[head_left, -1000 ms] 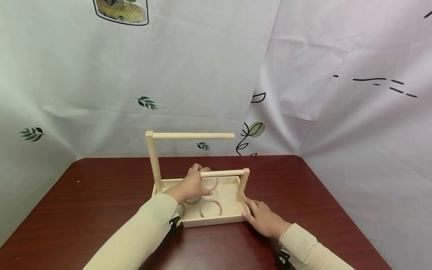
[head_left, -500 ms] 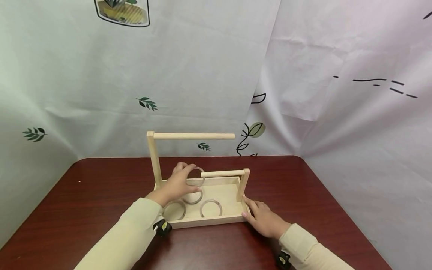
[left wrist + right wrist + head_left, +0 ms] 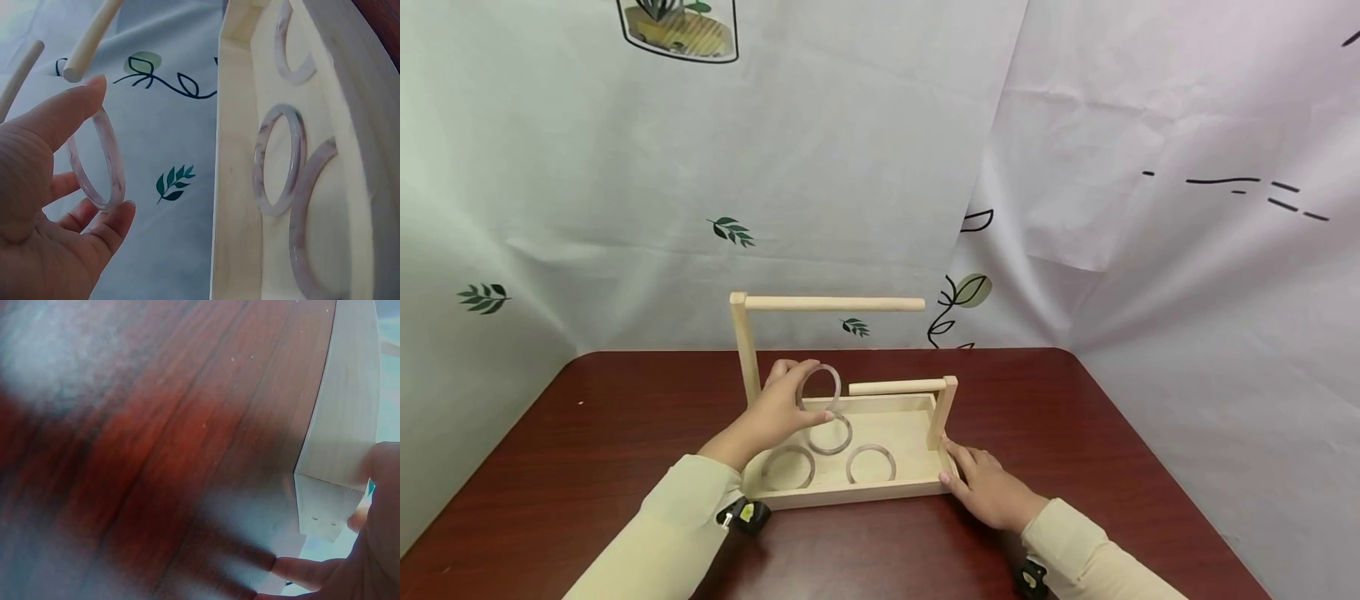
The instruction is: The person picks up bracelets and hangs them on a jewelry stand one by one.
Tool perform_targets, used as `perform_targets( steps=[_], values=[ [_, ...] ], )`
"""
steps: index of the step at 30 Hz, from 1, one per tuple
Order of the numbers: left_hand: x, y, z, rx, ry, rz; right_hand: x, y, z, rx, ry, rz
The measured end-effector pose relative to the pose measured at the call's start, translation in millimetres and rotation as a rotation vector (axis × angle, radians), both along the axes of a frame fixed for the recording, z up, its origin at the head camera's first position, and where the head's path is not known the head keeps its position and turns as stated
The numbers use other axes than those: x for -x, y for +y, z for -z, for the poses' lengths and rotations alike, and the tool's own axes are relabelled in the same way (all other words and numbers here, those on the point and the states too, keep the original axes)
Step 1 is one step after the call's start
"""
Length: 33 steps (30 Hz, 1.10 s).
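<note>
My left hand pinches a pale, marbled bangle between thumb and fingers, upright above the back left of a wooden tray stand. The stand carries a tall bar on a left post and a shorter bar on a right post. The held bangle is left of the short bar's free end, apart from it. Three more bangles lie on the tray floor: one near the middle, one at front left and one at front right. My right hand rests against the tray's right end.
A dark red-brown wooden table bears the stand. Behind and beside it hangs a pale cloth printed with leaves and lines. Each wrist wears a small black camera, such as the left camera.
My left hand has moved left from the short bar, and the bangle it holds is now off the bar's free end. My right hand has stayed at the tray's right end.
</note>
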State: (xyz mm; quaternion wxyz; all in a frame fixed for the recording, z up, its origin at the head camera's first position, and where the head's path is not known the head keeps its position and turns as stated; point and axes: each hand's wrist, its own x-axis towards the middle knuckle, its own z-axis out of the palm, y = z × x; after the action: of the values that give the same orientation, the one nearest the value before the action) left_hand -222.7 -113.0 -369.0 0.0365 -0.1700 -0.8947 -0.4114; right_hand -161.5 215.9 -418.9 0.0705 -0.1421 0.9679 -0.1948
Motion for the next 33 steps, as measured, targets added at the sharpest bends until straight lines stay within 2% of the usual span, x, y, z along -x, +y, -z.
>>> perform_targets(
  steps=[9, 14, 24, 28, 33],
  values=[
    [-3.6, 4, -1.9, -0.099, -0.025, 0.029, 0.9, 0, 1.5, 0.001, 0.003, 0.006],
    [-4.2, 9, -0.8, -0.187, -0.072, 0.051, 1.6, 0, 1.9, -0.003, 0.005, 0.008],
    [-1.6, 25, 4.9, -0.404, -0.193, -0.034, 1.3, 0, 2.5, 0.0, -0.006, 0.007],
    [-1.0, 31, 6.6, -0.485, -0.241, -0.045, 1.2, 0, 2.6, 0.003, -0.003, 0.008],
    [-2.0, 37, 8.1, -0.543, -0.273, -0.045, 1.7, 0, 3.0, -0.002, 0.004, 0.006]
  ],
)
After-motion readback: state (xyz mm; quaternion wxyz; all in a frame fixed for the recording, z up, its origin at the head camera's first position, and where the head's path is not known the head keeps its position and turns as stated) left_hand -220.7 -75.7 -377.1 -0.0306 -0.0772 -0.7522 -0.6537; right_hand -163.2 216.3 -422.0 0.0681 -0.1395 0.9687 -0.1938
